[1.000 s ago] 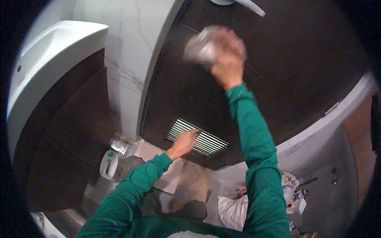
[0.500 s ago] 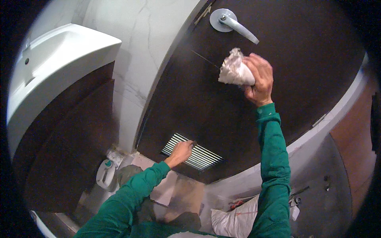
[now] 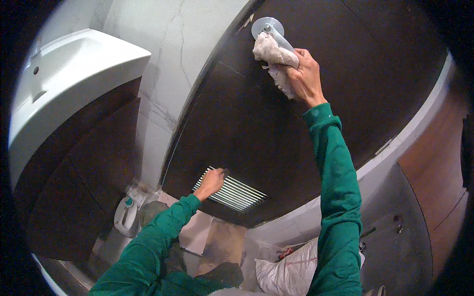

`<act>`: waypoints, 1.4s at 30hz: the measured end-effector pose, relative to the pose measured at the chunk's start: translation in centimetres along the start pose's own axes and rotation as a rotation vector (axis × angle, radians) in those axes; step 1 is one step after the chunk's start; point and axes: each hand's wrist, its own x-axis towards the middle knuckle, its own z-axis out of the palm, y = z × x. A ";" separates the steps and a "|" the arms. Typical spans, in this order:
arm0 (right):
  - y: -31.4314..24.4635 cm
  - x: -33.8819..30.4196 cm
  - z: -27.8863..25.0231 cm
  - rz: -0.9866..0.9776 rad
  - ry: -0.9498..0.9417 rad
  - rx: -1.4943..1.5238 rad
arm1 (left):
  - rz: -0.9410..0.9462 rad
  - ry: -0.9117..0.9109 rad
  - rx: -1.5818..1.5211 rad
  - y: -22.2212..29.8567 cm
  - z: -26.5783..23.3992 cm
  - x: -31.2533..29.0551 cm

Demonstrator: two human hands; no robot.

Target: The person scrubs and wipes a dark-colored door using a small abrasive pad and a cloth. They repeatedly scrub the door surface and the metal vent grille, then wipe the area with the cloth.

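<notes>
My right hand (image 3: 307, 78) is closed on a crumpled whitish cloth (image 3: 274, 52). That rag lies against the silver lever handle (image 3: 280, 39) of a dark brown door (image 3: 276, 133) and covers much of the lever; a loose end hangs below my fingers. Lower down, my left hand (image 3: 211, 183) is closed in front of the slatted vent grille (image 3: 237, 195) near the door's bottom. A small dark thing (image 3: 226, 172) sticks out from its fingertips, too little of it showing to name. Whether that hand touches the slats, I cannot tell.
At the left a white washbasin (image 3: 94, 59) sits over a dark cabinet (image 3: 84, 167). A white jug with a green cap (image 3: 126, 214) stands on the floor by the door frame. Cardboard sheets (image 3: 222, 246) and a full white sack (image 3: 291, 269) lie near my feet.
My right hand has moved up and left with the cloth, from below the lever onto it. The left hand stays by the grille, its fingers still closed.
</notes>
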 end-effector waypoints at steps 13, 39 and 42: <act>-0.5 1.3 -11.9 -0.042 0.385 0.260 | -0.035 0.084 -0.131 1.2 -3.7 0.0; 5.7 -8.8 -10.7 0.072 0.353 -0.641 | 0.010 0.102 -0.124 1.7 -5.4 -1.3; 6.0 -12.0 -2.9 -0.133 0.402 -0.588 | -0.011 0.043 -0.077 1.3 -4.8 -1.1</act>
